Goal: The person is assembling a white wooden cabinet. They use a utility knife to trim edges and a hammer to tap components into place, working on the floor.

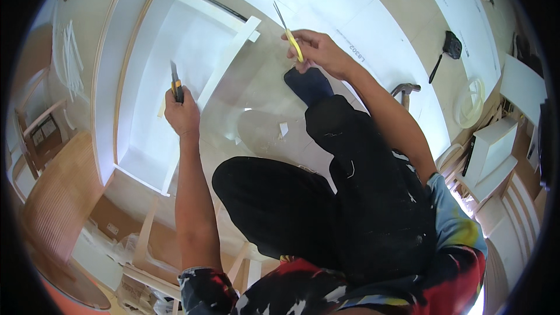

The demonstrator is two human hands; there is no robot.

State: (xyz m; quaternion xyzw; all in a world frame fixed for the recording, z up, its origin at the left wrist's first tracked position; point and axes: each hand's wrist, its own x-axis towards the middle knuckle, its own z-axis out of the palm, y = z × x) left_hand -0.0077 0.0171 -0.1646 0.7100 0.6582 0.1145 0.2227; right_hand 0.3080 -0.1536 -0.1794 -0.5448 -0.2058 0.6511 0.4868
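The left arm runs bare from the near edge straight toward the far left, elbow almost straight, wrist in line with the forearm. The left hand [182, 114] is closed in a fist, back of the hand facing up, thumb side toward the far end. The right arm comes in from the near right, bare below a short sleeve, and reaches far across the raised right knee, slightly bent at the elbow. The right hand [318, 52] is curled, fingers [298, 36] pinched together with the thumb, knuckles up. The hands are well apart. Both legs are folded, in dark trousers.
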